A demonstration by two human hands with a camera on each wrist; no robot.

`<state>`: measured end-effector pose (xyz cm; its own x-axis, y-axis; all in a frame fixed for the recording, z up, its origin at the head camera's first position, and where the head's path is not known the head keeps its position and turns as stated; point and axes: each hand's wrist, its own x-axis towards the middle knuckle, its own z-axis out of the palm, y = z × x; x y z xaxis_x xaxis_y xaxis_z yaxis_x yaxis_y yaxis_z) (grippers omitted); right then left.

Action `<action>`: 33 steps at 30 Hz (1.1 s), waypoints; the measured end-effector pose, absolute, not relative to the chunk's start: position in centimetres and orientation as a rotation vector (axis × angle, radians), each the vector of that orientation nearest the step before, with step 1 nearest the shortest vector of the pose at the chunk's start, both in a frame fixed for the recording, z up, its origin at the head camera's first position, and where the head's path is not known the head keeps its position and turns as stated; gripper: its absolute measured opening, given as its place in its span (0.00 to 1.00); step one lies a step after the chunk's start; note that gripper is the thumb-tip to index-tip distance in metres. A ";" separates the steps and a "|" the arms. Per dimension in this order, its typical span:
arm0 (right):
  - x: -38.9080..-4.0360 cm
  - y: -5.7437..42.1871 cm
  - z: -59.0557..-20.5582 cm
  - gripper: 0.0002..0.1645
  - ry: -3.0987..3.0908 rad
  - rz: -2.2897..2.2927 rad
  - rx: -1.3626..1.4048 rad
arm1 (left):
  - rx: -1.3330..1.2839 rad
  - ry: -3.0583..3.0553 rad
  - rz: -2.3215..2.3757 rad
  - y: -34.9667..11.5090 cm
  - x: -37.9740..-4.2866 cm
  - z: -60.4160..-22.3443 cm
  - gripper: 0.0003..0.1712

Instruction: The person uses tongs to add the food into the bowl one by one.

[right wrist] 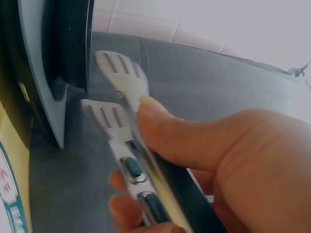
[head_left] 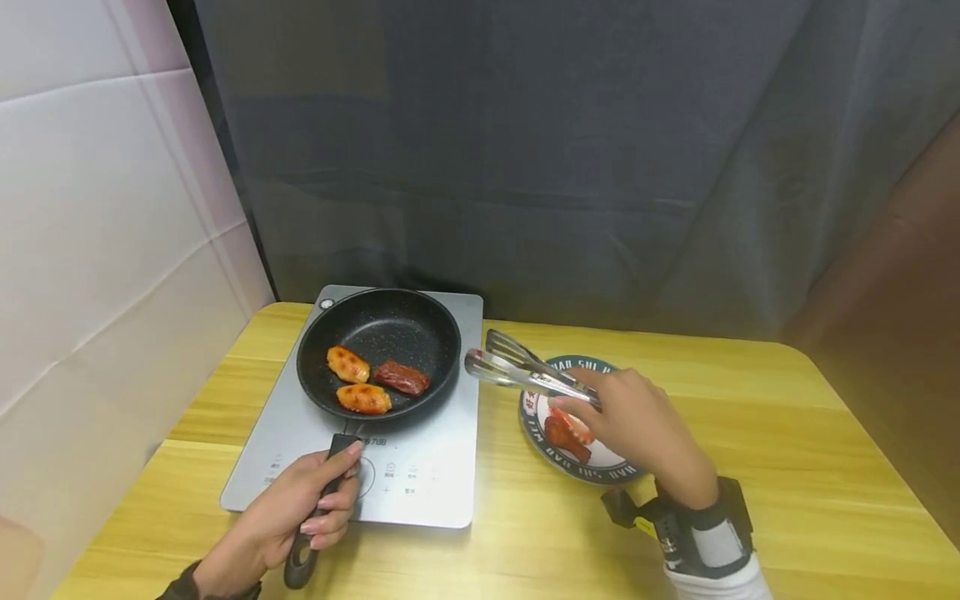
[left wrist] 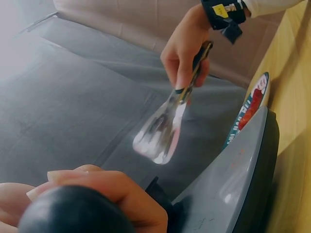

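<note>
and here is the left hand (head_left: 311,504), fingers curled round the black handle (head_left: 342,454) of the frying pan (head_left: 397,333), thumb laid along the top of the grip. the pan sits flat on the silvery cooktop (head_left: 450,492), its handle pointing back toward the person, and what a line-up inside: two glossy orange-brown pieces (head_left: 364,399), one behind the other on the left side, and a darker red slab (head_left: 402,377) just beside them on the right. over to the other side, the right hand (head_left: 637,421) has the metal tongs (head_left: 553,384) in its grasp, thumb on one arm and fingers round the other, the slotted tips parted and nothing visible between them! those tips hang in the gap between pan and plate, near the pan's right edge, touching neither. below that hand lies the round plate (head_left: 600,476) with its dark lettered rim, partly covered from above by hand and tongs, carrying a brownish-red piece (head_left: 566,439) and a brighter red-and-white one (head_left: 577,423) right against it. all of it stands on the yellow wood-grain table (head_left: 787,467), a dark grey cloth (head_left: 480,167) hanging behind.
</note>
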<state>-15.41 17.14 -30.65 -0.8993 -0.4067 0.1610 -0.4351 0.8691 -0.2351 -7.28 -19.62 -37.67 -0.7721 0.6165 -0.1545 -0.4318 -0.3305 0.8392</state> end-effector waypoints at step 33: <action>-10.9 25.4 -33.3 0.26 -3.046 0.154 0.537 | 0.223 1.270 2.112 -19.7 -7.3 -37.7 0.21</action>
<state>-10.85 25.36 -33.34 -0.9389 -0.3385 0.0617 -0.3430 0.9350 -0.0897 -7.32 -19.66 -37.74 -0.7709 0.6108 -0.1806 -0.4459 -0.3150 0.8378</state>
